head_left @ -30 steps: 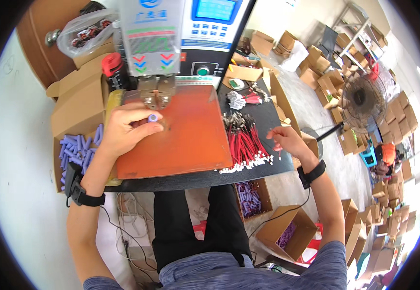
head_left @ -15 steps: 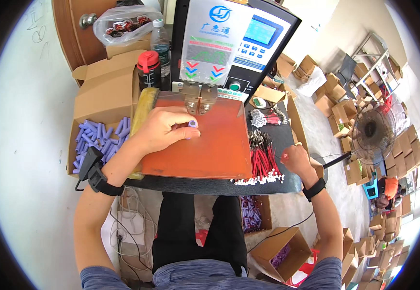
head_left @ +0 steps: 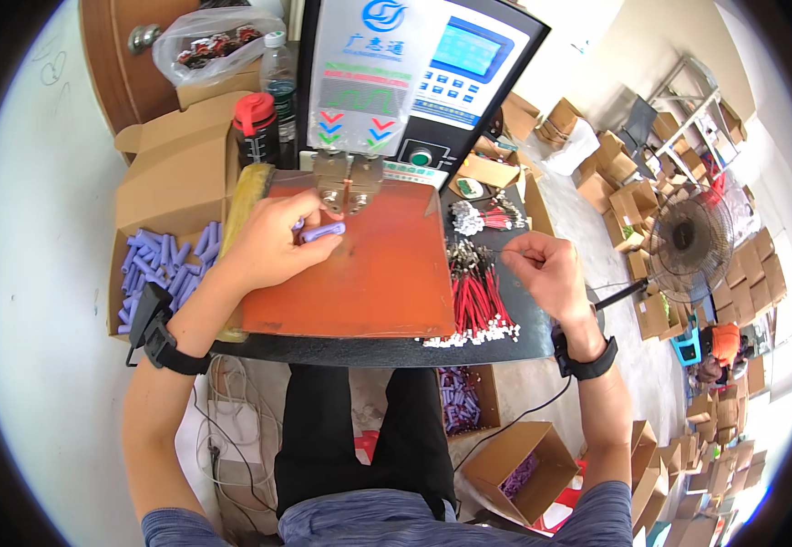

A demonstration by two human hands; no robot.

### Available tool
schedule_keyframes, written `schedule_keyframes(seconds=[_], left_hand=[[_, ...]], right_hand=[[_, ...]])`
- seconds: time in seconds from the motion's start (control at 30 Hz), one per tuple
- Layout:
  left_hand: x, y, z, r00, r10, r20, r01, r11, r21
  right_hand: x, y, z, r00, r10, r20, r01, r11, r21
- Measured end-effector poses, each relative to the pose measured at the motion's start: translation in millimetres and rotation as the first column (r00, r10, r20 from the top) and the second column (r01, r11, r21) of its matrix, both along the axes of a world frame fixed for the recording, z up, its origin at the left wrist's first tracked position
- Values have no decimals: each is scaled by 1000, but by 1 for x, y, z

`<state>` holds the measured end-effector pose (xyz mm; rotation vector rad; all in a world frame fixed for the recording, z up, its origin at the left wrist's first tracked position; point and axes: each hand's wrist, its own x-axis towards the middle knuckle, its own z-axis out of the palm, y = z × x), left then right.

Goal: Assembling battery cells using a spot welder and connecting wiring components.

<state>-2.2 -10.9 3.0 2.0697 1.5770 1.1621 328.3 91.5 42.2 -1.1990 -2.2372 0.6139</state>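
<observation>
The purple battery cell (head_left: 326, 232) lies in the fingertips of the left hand (head_left: 273, 244), over the orange-brown mat (head_left: 373, 292) and just on the person's side of the 2 metal electrode holders (head_left: 332, 195) of the spot welder (head_left: 364, 87). Its long axis runs roughly left to right, the right end tilted slightly away from the person. The left hand is the nearer to the electrodes; the right hand (head_left: 546, 272) is well apart, to the right of the mat.

The left grip is closed, thumb and fingers pinching the cell. A bit of purple also shows between the fingers; whether it is a 2nd cell, I cannot tell. Nor can I tell whether the cell touches the mat.

The right thumb and forefinger are closed together on what looks like a thin dark wire (head_left: 498, 252), beside the bundle of red and black leads (head_left: 478, 305). More purple cells (head_left: 154, 262) lie in the open cardboard box (head_left: 177, 155) to the left.
</observation>
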Motion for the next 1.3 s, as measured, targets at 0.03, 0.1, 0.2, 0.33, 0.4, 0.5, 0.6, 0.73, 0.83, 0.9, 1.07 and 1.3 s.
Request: schedule_keyframes(seconds=[0.03,0.1,0.2,0.33,0.4,0.5,0.6,0.73,0.83,0.9,1.07,1.3], left_hand=[[-1,1,-1,993,-4,121,5,1000,-10],[-1,1,0,990,-14,143,15,1000,-4],[2,3,-2,975,-21,220,27,999,-21],[5,5,-1,996,-86,22,84,994,74],[4,5,-3,997,-59,-56,68,981,179],[5,5,1,995,-55,-78,62,994,95],[5,7,1,995,-68,-69,76,989,124],[3,7,3,992,-72,-104,82,992,91],[2,7,1,993,-75,-96,81,995,62],[2,7,-1,994,-85,-71,89,994,59],[1,9,-2,995,-84,-62,88,994,61],[2,7,-1,996,-78,-52,80,996,28]], right_hand=[[-11,-9,3,997,9,-77,-13,999,-50],[-30,-12,-1,989,65,-132,-75,994,-75],[-72,-20,-2,948,172,-266,-202,975,-90],[-116,-9,-16,805,345,-483,-464,873,-151],[-132,-9,-23,744,373,-554,-522,842,-135],[-140,-5,-37,670,397,-628,-572,815,-95],[-141,-7,-47,606,371,-704,-594,799,-91],[-137,-9,-46,659,370,-655,-561,822,-100],[-138,-14,-41,670,403,-623,-550,834,-52],[-139,-15,-39,669,403,-625,-551,833,-53],[-141,-16,-38,674,397,-623,-551,832,-67],[-142,-16,-39,687,402,-605,-530,847,-38]])
